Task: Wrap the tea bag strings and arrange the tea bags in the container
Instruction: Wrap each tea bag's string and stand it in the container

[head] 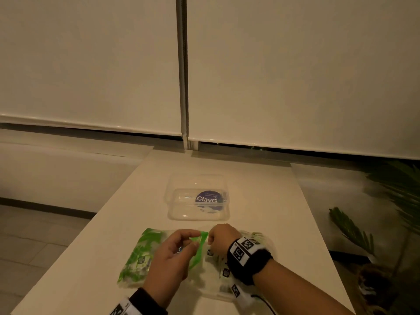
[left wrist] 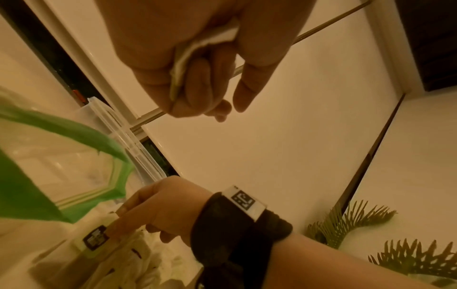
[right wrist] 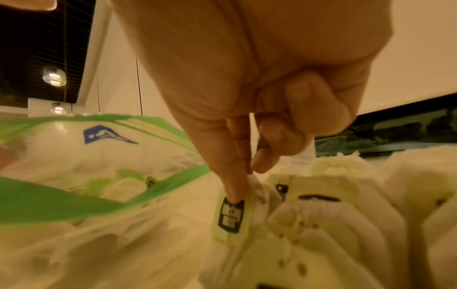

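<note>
A clear plastic container [head: 198, 213] with a blue round label stands open at the table's middle. Nearer me lies a green-printed clear bag [head: 138, 255] [right wrist: 74, 203], and beside it a pile of pale tea bags [head: 225, 272] [right wrist: 321, 224] with tags. My left hand [head: 191, 243] [left wrist: 197, 97] hovers over the bag's green edge, fingers curled round a white tea bag [left wrist: 207, 44] in the palm. My right hand [head: 210, 241] [right wrist: 245, 176] reaches down into the pile and pinches a tea bag by its black-printed tag [right wrist: 230, 215] [left wrist: 95, 238]. No string is clear to see.
The pale table [head: 261, 201] runs away from me to a wall with roller blinds. Its right edge drops off beside a potted palm [head: 354, 230]. Floor lies beyond the left edge.
</note>
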`<state>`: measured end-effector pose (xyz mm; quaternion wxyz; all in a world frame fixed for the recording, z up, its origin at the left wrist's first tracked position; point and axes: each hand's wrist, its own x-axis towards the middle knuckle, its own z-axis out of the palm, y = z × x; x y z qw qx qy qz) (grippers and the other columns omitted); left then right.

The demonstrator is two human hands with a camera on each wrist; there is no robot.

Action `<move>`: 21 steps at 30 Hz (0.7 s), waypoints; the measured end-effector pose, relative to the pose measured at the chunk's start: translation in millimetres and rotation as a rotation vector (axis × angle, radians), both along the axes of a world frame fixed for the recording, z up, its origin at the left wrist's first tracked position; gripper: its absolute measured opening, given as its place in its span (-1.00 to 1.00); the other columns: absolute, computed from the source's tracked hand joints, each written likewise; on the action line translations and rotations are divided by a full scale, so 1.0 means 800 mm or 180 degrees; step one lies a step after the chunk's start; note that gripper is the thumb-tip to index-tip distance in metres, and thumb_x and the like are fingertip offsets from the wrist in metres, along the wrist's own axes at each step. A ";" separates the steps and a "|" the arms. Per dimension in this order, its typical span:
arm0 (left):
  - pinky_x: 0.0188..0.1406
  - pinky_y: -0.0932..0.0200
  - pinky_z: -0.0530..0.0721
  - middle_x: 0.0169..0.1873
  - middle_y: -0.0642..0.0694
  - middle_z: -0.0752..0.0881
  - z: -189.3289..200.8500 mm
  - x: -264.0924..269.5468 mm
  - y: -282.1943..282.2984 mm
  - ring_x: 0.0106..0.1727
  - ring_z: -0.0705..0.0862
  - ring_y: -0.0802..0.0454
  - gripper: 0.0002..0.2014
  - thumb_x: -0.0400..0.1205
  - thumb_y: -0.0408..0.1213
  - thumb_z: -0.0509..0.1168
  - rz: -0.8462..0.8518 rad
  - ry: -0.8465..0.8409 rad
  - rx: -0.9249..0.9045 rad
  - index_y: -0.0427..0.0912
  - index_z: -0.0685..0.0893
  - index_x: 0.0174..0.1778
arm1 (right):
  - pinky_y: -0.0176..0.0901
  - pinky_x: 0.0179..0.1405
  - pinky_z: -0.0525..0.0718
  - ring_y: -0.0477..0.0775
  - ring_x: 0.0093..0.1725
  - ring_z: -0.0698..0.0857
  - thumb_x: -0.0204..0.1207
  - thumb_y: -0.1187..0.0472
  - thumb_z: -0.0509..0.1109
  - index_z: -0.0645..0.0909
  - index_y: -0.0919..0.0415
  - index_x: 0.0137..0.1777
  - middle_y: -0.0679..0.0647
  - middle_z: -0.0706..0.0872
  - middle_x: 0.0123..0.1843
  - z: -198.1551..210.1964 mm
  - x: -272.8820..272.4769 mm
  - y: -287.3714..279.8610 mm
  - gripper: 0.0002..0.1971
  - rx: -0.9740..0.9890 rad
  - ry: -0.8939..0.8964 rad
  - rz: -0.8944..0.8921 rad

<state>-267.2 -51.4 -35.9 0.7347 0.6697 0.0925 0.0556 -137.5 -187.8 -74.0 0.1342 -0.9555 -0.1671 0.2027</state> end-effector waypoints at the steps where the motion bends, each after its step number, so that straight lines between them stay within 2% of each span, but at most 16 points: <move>1: -0.64 0.30 0.24 -0.43 -0.06 0.56 0.002 0.001 0.001 -0.60 0.28 0.10 -0.79 0.62 -0.49 0.30 0.0000 -0.0005 -0.0026 -0.11 0.78 -0.06 | -0.08 0.06 0.67 0.21 0.08 0.73 0.52 0.23 0.40 0.74 0.24 0.07 0.18 0.77 0.10 -0.003 0.004 0.002 -0.81 -0.0152 -0.0081 -0.0017; 5: -0.65 0.33 0.17 -0.59 -0.01 0.36 0.000 0.004 0.000 -0.61 0.20 0.10 -0.82 0.66 -0.50 0.24 -0.0064 0.0088 -0.0357 -0.24 0.74 -0.02 | -0.09 -0.04 0.57 0.27 0.12 0.71 0.57 0.24 0.36 0.67 0.30 0.11 0.23 0.71 0.15 -0.009 0.013 0.004 -0.81 -0.0452 -0.0358 0.0079; 8: -0.62 0.30 0.15 -0.54 -0.04 0.25 -0.002 0.007 -0.005 -0.57 0.17 0.10 -0.83 0.61 -0.51 0.23 -0.0182 0.0200 -0.0848 -0.33 0.68 0.05 | -0.13 -0.07 0.51 0.24 0.12 0.69 0.56 0.24 0.33 0.64 0.23 0.03 0.20 0.69 0.14 0.001 0.013 -0.003 -0.88 -0.0214 -0.0509 -0.0017; 10: -0.61 0.26 0.20 -0.46 -0.06 0.30 -0.001 0.010 -0.010 -0.55 0.21 0.11 -0.67 0.43 -0.48 0.23 -0.0198 0.0174 -0.1191 -0.40 0.62 0.11 | -0.20 -0.14 0.51 0.13 0.00 0.69 0.53 0.16 0.38 0.61 0.12 -0.12 0.09 0.72 -0.01 0.020 0.009 -0.017 -0.95 0.0314 -0.0595 -0.0407; 11: -0.61 0.23 0.24 -0.42 -0.07 0.33 -0.002 0.011 -0.012 -0.53 0.24 0.11 -0.60 0.36 -0.47 0.17 -0.0156 0.0159 -0.1341 -0.42 0.60 0.12 | -0.22 -0.18 0.52 0.05 -0.08 0.67 0.50 0.12 0.44 0.60 0.10 -0.18 0.03 0.71 -0.11 0.031 0.003 -0.027 -0.90 0.0713 -0.0617 -0.0624; 13: -0.59 0.21 0.32 -0.35 -0.07 0.38 -0.003 0.013 -0.018 -0.47 0.28 0.09 -0.62 0.38 -0.58 0.07 -0.0136 0.0127 -0.1540 -0.40 0.57 0.10 | -0.31 -0.27 0.52 -0.10 -0.23 0.62 0.45 0.11 0.52 0.64 0.14 -0.22 -0.05 0.68 -0.25 0.055 -0.021 -0.047 -0.85 0.1626 -0.0538 -0.0842; 16: -0.47 0.14 0.39 -0.36 -0.05 0.43 -0.009 0.014 -0.032 -0.45 0.32 0.07 -0.67 0.48 -0.70 0.12 -0.0193 0.0208 -0.1350 -0.30 0.54 0.06 | -0.34 -0.28 0.59 -0.17 -0.33 0.61 0.38 0.15 0.60 0.70 0.21 -0.15 -0.01 0.72 -0.28 0.076 -0.079 -0.067 -0.82 0.2680 0.0103 -0.0628; 18: -0.41 0.09 0.38 -0.41 -0.11 0.48 -0.014 0.014 -0.043 -0.45 0.40 0.01 -0.63 0.39 -0.67 0.18 -0.0203 0.0275 -0.1115 -0.27 0.53 0.06 | -0.33 -0.30 0.58 -0.14 -0.32 0.59 0.32 0.16 0.64 0.71 0.13 -0.08 -0.05 0.72 -0.25 0.069 -0.113 -0.072 -0.78 0.2805 0.0535 -0.0357; 19: -0.40 0.09 0.39 -0.41 -0.16 0.50 -0.017 0.014 -0.049 -0.44 0.44 -0.03 -0.59 0.30 -0.62 0.22 -0.0205 0.0305 -0.1030 -0.27 0.53 0.06 | -0.33 -0.29 0.57 -0.13 -0.31 0.57 0.31 0.16 0.64 0.70 0.05 -0.08 -0.09 0.71 -0.23 0.059 -0.124 -0.073 -0.77 0.2733 0.0520 -0.0304; 21: -0.41 0.11 0.44 -0.36 -0.23 0.50 -0.024 0.012 -0.060 -0.39 0.48 -0.05 -0.58 0.27 -0.58 0.24 -0.0232 0.0317 -0.0963 -0.27 0.54 0.07 | -0.29 -0.29 0.56 -0.12 -0.33 0.56 0.37 0.18 0.58 0.68 -0.01 -0.13 -0.11 0.69 -0.26 0.041 -0.138 -0.073 -0.85 0.2700 0.0220 -0.0452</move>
